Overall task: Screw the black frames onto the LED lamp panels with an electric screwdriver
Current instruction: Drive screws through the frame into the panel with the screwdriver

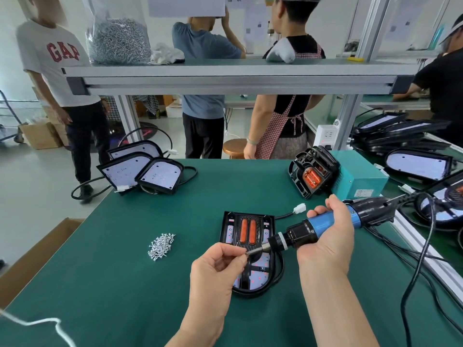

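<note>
An LED lamp panel with a black frame (246, 230) on it lies on the green mat in front of me; two orange strips show in the frame. My right hand (325, 242) grips a blue and black electric screwdriver (333, 224), held level above the panel with its bit pointing left. My left hand (216, 266) pinches something small at the bit's tip; I cannot see the screw itself. A small heap of silver screws (161, 246) lies on the mat to the left of the panel.
Three bare LED panels (140, 171) lean at the mat's far left. A framed panel (312, 171) leans on a teal box (360, 177) at the far right. More panels (411, 146) are stacked beyond. The screwdriver's cable (423, 259) hangs right. Several people stand behind the bench.
</note>
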The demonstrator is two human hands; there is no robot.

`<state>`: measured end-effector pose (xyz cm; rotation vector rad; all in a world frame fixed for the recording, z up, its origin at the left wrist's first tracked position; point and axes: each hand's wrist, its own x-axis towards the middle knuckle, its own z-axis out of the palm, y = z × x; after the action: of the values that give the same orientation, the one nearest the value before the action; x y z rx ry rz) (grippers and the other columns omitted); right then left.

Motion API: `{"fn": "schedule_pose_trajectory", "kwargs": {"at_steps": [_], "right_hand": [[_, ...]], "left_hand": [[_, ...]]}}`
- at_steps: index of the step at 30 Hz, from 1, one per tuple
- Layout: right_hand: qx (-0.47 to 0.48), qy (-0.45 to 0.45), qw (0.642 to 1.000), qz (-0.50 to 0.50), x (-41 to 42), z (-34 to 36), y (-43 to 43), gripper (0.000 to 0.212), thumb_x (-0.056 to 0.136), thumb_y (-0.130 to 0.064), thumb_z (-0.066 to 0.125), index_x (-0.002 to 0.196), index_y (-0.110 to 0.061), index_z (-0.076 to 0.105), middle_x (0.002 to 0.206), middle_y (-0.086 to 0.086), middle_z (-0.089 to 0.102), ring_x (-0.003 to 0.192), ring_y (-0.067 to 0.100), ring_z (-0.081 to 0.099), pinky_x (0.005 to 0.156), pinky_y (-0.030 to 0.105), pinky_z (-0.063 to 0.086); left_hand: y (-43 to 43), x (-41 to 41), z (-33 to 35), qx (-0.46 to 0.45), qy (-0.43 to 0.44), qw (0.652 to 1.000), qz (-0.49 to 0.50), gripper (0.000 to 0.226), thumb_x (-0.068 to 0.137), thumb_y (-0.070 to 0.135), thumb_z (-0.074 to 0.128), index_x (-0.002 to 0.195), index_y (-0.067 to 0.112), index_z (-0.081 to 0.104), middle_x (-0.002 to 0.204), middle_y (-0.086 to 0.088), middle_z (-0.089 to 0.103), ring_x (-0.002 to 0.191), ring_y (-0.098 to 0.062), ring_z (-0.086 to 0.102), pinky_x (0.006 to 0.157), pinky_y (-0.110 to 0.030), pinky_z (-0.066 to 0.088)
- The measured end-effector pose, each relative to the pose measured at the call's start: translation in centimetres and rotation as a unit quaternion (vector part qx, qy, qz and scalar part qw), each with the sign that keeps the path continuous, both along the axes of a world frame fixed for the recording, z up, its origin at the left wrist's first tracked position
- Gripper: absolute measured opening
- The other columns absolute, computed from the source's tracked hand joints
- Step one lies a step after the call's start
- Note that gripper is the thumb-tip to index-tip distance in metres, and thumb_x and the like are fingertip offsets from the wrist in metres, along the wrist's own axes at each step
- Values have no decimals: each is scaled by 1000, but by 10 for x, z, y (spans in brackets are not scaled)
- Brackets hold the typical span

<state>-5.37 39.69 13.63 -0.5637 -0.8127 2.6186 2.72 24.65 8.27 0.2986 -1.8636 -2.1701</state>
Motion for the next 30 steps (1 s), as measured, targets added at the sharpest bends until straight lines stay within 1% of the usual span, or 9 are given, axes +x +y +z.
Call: {"fn": "schedule_pose_trajectory", "kwargs": {"at_steps": [6,8,12,14,16,18,21,26,30], "right_hand": [[-32,-38,999,5,-1,-2,2,16,89,-21,73,85,-19,58,57,-10,60,52,8,60,54,18,52],[-48,-43,998,6,-1,-4,3,16,90,-19,71,81,-18,58,54,-11,60,48,6,59,52,18,51],[-47,-32,998,12,2,-9,4,14,89,-20,71,81,-21,60,57,-12,60,50,5,60,50,16,50],[-36,-25,999,11,3,-9,3,15,89,-21,71,81,-21,59,58,-12,60,51,5,60,49,16,50],[-35,-25,999,10,2,-8,2,15,89,-20,71,82,-20,58,58,-11,60,51,5,59,49,15,50],[-38,-33,999,13,1,-8,1,14,89,-20,71,85,-19,58,58,-11,61,51,6,59,49,16,50],[-47,-35,998,16,0,-6,1,13,89,-20,72,89,-20,59,59,-10,62,53,6,60,51,17,51],[-49,-30,998,11,-6,-1,2,17,89,-20,71,80,-20,57,56,-10,60,51,7,59,50,17,51],[-44,-17,999,3,-14,3,4,17,87,-20,73,81,-21,58,58,-10,60,52,8,60,58,22,54]], "left_hand": [[5,4,-5,-181,88,977,67,42,83,-7,74,79,35,75,81,6,74,73,-17,67,69,-18,54],[4,4,-3,-154,68,984,59,38,83,-7,74,79,31,77,79,3,74,71,-15,67,67,-17,53],[-2,-1,2,16,-29,999,-26,25,84,-6,73,80,18,79,76,-8,75,68,-14,66,68,-18,54],[-2,-2,1,-16,-25,999,-14,27,83,-6,74,79,21,79,76,-6,76,69,-13,69,68,-18,54],[1,0,0,-84,8,996,23,32,83,-5,76,77,27,79,75,-2,76,69,-9,69,68,-16,53],[4,3,-3,-114,44,992,43,37,82,-5,76,77,31,79,76,0,76,70,-10,69,68,-16,54],[4,3,-5,-104,70,991,46,39,84,-7,74,83,32,79,79,-2,75,72,-14,67,69,-18,54],[4,-3,-3,-44,97,994,28,60,82,-15,72,120,31,67,89,-4,78,79,-12,73,75,-15,55],[-2,-6,-9,-68,63,995,25,67,80,-7,78,125,39,59,97,3,78,91,-15,74,81,-21,55]]}}
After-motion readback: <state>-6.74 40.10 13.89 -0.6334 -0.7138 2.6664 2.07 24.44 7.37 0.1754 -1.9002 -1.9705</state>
